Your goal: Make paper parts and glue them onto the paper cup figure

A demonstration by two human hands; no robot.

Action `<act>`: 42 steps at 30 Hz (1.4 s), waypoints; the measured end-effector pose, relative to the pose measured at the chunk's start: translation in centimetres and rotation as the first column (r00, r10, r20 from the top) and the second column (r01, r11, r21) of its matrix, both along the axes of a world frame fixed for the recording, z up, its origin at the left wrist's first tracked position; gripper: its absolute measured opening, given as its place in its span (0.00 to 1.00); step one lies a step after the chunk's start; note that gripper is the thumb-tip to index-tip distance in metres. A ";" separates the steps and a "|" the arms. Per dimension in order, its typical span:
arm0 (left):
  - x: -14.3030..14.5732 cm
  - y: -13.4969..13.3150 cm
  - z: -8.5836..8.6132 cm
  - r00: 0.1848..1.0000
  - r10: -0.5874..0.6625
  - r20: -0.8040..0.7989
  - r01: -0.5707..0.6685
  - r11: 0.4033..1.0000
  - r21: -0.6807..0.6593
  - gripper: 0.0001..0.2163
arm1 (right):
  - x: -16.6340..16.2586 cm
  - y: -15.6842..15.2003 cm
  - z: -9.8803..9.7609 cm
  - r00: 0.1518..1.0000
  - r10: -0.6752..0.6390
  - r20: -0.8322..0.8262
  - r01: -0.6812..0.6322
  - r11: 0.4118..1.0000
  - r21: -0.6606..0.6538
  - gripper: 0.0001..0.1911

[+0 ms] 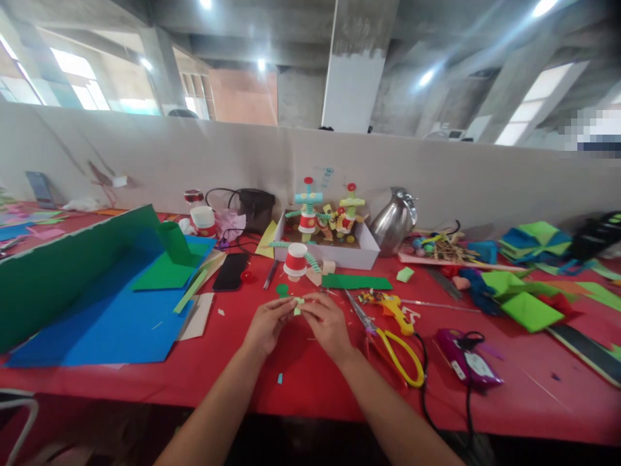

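Both my hands meet over the red table (310, 375), pinching a small light-green paper piece (297, 305) between their fingertips. My left hand (268, 325) closes on its left end and my right hand (326, 323) on its right end. Just beyond them lie a small green paper disc (282, 289) and a paper-cup figure with red band and green spring arms (295, 260). A dark green paper strip (356, 282) lies behind my right hand.
Yellow-handled scissors (395, 349) and a yellow glue gun (394, 307) lie right of my hands. A white box with cup figures (324, 243), a metal kettle (394, 223), a black phone (231, 272), and blue and green paper sheets (111, 310) at left surround them.
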State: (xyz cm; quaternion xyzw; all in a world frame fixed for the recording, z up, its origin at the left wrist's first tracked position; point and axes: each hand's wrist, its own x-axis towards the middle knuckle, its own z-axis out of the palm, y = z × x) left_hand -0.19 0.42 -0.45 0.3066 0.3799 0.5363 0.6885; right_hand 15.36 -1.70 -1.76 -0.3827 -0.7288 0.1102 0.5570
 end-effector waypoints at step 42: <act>0.6 -0.5 -0.1 0.958 0.048 -0.282 0.063 0.926 0.373 0.10 | 0.3 -0.4 1.5 0.935 -0.039 -0.351 -0.121 0.898 -0.422 0.12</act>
